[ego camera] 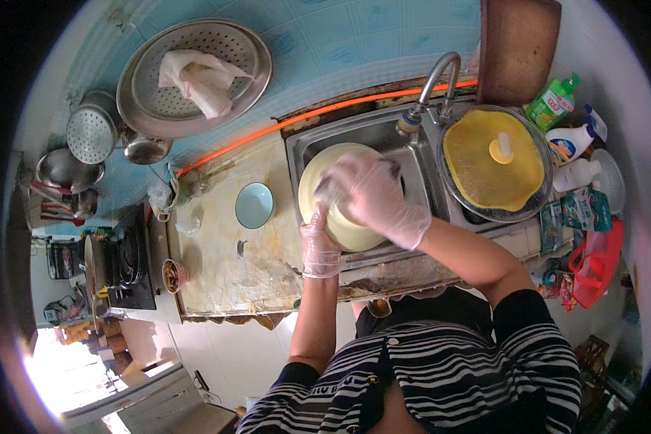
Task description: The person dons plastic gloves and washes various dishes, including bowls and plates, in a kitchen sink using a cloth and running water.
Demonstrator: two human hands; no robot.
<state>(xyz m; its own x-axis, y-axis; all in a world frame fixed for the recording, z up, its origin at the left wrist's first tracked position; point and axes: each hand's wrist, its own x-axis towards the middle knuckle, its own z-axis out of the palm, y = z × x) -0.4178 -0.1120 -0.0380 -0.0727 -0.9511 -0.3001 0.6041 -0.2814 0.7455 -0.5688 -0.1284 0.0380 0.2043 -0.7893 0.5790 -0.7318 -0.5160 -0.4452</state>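
Observation:
A large pale yellow bowl (352,238) is held over the left part of a stainless steel sink (423,184). My left hand (320,244), in a clear plastic glove, grips its near left edge with the thumb on top. My right hand (380,198), also gloved, lies across the bowl and presses a grey cloth or scrubber (330,190) to its surface. Motion blurs that grey piece, so its exact kind is unclear. A dark bit shows beyond the right hand's far side. The right hand and forearm cover much of the bowl.
A faucet (439,76) arches over the sink. Right of it sits a yellow lid (477,173) in a round basin, beside several bottles (553,103). A light blue bowl (254,205) and a small cup (174,275) stand on the left counter (266,276). Metal pans (141,119) hang on the wall.

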